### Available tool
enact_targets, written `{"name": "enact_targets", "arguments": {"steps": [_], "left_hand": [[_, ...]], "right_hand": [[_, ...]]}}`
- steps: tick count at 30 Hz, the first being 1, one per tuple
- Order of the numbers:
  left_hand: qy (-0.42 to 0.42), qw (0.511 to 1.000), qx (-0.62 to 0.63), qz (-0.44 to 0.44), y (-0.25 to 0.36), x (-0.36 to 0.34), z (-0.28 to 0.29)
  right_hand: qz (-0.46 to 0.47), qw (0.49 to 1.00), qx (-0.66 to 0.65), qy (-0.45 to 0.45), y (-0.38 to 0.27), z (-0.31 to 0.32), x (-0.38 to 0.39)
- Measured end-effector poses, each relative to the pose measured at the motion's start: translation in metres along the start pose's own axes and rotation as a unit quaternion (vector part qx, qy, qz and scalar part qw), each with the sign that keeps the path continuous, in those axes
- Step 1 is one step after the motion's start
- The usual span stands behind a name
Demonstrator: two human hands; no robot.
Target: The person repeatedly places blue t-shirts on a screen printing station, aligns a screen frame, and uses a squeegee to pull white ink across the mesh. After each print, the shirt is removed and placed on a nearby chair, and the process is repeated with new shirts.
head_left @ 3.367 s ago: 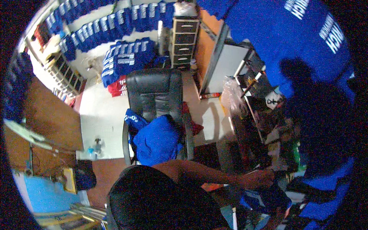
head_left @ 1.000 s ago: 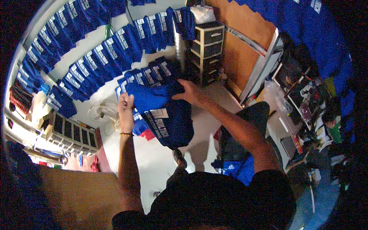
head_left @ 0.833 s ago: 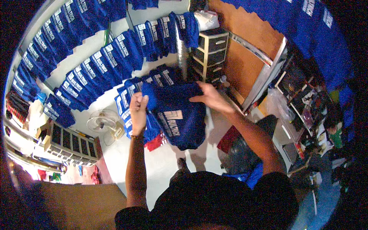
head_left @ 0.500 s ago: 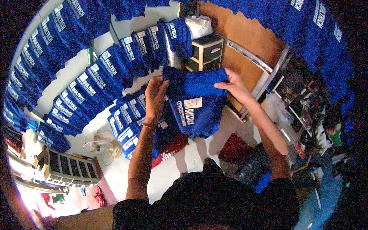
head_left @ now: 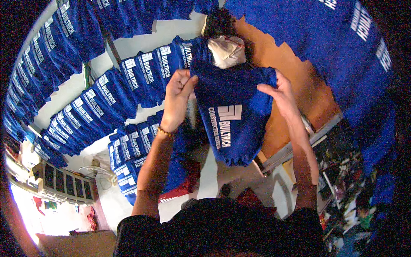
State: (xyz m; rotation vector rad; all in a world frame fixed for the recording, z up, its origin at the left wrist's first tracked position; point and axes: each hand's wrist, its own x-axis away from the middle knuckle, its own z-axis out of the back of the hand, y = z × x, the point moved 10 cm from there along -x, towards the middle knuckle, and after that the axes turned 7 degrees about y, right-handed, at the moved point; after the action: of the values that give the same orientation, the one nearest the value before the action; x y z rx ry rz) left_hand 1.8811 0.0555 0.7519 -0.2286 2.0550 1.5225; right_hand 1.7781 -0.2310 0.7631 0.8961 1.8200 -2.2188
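A dark blue shirt with a white printed logo (head_left: pixel 237 88) hangs raised in front of me, its lower part narrowed and crumpled. My left hand (head_left: pixel 177 92) pinches its upper left corner, and a beaded bracelet shows at the wrist. My right hand (head_left: pixel 280 90) grips the upper right corner, thumb lying across the cloth. Behind the held shirt a white bag (head_left: pixel 226 50) sits high up. To the left, a long row of similar blue printed shirts (head_left: pixel 98 100) hangs, with more blue shirts (head_left: pixel 128 145) lower down, behind my left forearm.
More blue shirts (head_left: pixel 51 55) hang at upper left, and large blue cloths (head_left: pixel 325 51) at upper right. A wooden panel (head_left: pixel 314 92) with a metal edge stands right, clutter (head_left: pixel 338 188) below it. A fan (head_left: pixel 94 167) and drawer units (head_left: pixel 64 184) are at lower left.
Both hands have risen with the shirt and moved rightward, stretching it upright between them. My view has shifted closer to the hanging rows; the chair seen earlier is now out of sight.
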Motion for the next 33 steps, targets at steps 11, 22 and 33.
{"name": "enact_targets", "arguments": {"steps": [11, 22, 33], "left_hand": [[-0.013, 1.000, -0.001, 0.016, -0.042, -0.194, -0.069], [-0.006, 0.999, -0.022, 0.032, -0.153, -0.385, -0.044], [0.060, 0.993, 0.062, 0.078, -0.329, -0.555, 0.017]], "right_hand": [[0.140, 0.987, 0.049, 0.055, 0.025, 0.056, -0.195], [0.086, 0.993, 0.032, 0.069, 0.151, 0.030, -0.393], [0.060, 0.997, 0.054, -0.009, 0.334, -0.034, -0.592]]}}
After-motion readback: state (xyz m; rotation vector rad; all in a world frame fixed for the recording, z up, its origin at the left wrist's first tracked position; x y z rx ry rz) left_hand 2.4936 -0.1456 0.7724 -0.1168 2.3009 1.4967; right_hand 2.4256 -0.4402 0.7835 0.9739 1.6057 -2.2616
